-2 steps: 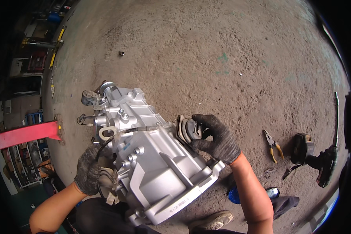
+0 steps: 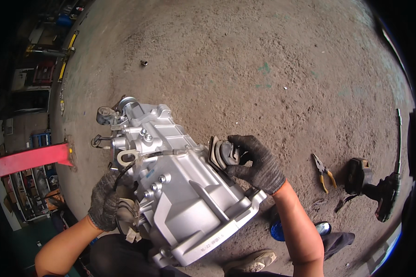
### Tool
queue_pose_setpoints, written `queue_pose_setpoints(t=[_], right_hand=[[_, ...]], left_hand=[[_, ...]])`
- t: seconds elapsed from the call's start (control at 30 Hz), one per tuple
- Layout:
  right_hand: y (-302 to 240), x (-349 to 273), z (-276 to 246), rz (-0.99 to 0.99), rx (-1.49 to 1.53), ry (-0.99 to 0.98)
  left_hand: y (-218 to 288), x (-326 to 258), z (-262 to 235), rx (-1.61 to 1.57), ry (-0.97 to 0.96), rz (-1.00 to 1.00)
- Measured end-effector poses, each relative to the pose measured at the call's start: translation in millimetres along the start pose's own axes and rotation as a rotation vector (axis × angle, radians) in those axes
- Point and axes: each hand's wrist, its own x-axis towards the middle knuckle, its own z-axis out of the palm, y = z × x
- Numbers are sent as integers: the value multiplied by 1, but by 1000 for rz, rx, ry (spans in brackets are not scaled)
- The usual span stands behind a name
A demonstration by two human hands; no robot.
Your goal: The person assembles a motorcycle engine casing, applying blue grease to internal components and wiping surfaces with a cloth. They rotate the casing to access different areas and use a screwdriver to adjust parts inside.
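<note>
A silver cast-metal gearbox [image 2: 180, 184] lies on the floor in front of me, its wide flange close to my legs. My right hand [image 2: 256, 164], in a dark grey knit glove, is closed around a worn grey mount [image 2: 225, 153] with a metal plate, against the gearbox's right side. On the left side, my gloved left hand [image 2: 107, 198] has its fingers curled in by the casing; their tips are hidden. A black cable [image 2: 123, 174] passes over those fingers and crosses the casing beside a metal lifting eye [image 2: 126, 158]. Another worn mount [image 2: 127, 211] sits just below the left hand.
To the right lie pliers [image 2: 324, 174] with yellow handles and a black cordless power tool [image 2: 384, 191] with a long extension. A small socket [image 2: 144, 63] rests on the far floor. A red beam [image 2: 30, 161] juts in from the left, before loaded shelves.
</note>
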Motion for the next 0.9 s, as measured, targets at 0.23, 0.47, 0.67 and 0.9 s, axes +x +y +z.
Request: queue_pose_setpoints(t=[0.23, 0.47, 0.67, 0.9], right_hand=[[-5, 5, 1, 83, 33, 19], [16, 10, -34, 167, 334, 277], [10, 17, -18, 173, 172, 94], [9, 9, 4, 200, 208, 17]], left_hand=[[-4, 0, 1, 93, 0, 138], [9, 5, 3, -56, 0, 7], [17, 8, 6, -109, 40, 20], [28, 8, 8, -186, 42, 3]])
